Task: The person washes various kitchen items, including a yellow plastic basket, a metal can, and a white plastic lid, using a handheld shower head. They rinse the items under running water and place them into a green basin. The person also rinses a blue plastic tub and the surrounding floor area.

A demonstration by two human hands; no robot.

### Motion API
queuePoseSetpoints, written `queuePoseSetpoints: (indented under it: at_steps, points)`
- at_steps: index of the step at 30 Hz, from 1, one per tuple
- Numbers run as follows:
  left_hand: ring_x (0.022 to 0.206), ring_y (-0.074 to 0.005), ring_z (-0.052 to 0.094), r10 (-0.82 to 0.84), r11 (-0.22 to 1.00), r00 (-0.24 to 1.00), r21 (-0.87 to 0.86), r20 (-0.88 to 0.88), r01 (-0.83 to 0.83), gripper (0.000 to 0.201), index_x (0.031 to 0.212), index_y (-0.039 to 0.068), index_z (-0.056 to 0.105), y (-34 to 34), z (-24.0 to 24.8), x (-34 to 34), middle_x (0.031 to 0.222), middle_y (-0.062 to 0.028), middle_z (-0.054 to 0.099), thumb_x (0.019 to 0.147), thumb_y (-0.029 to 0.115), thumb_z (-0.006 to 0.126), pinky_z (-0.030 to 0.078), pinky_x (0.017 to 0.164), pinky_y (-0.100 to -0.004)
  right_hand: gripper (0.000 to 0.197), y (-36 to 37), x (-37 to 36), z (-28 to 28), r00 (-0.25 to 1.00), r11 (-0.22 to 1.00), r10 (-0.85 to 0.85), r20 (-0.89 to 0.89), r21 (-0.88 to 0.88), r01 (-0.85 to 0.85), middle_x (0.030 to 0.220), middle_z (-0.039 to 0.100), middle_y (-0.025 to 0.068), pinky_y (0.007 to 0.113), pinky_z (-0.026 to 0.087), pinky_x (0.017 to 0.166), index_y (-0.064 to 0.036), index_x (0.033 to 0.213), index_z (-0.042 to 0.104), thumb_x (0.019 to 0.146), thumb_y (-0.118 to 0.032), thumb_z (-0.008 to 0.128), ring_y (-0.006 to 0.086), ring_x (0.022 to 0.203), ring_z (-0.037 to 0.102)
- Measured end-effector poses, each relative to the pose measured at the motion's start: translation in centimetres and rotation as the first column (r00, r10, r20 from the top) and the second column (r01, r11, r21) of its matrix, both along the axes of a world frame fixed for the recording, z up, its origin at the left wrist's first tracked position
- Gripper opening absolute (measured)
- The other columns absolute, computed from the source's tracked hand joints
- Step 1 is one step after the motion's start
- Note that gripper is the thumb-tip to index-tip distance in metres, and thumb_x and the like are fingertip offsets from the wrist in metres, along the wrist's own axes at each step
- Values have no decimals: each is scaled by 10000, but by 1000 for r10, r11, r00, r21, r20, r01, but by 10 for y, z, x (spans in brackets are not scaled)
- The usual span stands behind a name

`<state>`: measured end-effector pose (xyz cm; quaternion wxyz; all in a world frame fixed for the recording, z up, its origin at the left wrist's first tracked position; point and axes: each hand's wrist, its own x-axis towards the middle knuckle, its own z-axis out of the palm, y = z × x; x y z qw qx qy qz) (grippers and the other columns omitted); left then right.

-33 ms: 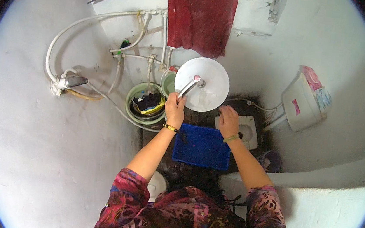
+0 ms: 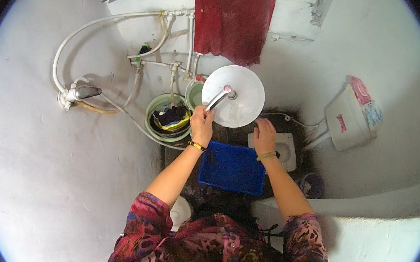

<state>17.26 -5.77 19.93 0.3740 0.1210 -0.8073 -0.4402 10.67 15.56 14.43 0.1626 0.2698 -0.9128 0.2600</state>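
In front of me is a white round disc (image 2: 245,106) with a small grey fitting at its middle. A shiny curved metal bar (image 2: 217,99) reaches over it, its rounded end beside that fitting. My left hand (image 2: 201,127) is closed around the bar's near end, by the disc's lower left edge. I cannot tell from this angle whether bar and disc are joined. My right hand (image 2: 265,135) is raised by the disc's lower right edge, fingers stretched and slightly bent, with nothing seen in it. Whether its fingertips touch the rim is unclear.
Below my hands lies a blue plastic tub (image 2: 231,171). A pale green basin (image 2: 149,117) with dark items stands left, under white pipes (image 2: 117,18) and a tap (image 2: 84,92). A squat toilet pan (image 2: 289,151) and a bucket (image 2: 312,185) are at right. A red cloth (image 2: 233,19) hangs ahead.
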Motion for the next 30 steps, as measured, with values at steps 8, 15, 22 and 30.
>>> queuePoseSetpoints:
  at_steps: [8,15,22,30]
  points:
    - [578,-299,423,-77,990,989,-106,126,91,193,736,2,437,-39,2,-8,624,-139,428,761,100,601,342,528,-371,661,8,-35,5,812,965,-150,564,261,-3,1331,327,189,380,461,798,-201,1382,158,823,-44,474,330,1178,387]
    - [570,-194,420,-133,972,991,-198,-27,126,153,743,10,489,-69,-25,-14,648,-78,433,754,95,615,364,538,-307,664,39,-61,-7,551,835,392,737,-536,123,1386,222,201,397,281,1020,-171,1392,116,858,-214,508,335,1247,300]
    - [623,-72,382,-89,996,996,-31,-11,89,130,765,30,502,-79,12,13,677,23,442,789,108,603,348,571,-220,697,49,-50,105,220,-5,973,74,-941,338,1345,286,230,426,277,1016,-86,1369,174,867,-552,301,369,1225,317]
    - [639,-72,346,-34,997,999,-66,-15,33,149,738,45,459,-98,13,16,679,37,383,804,98,582,327,578,-214,473,47,-80,26,822,942,6,569,-278,186,1232,484,124,352,353,941,-70,1190,500,792,-311,585,281,1139,445]
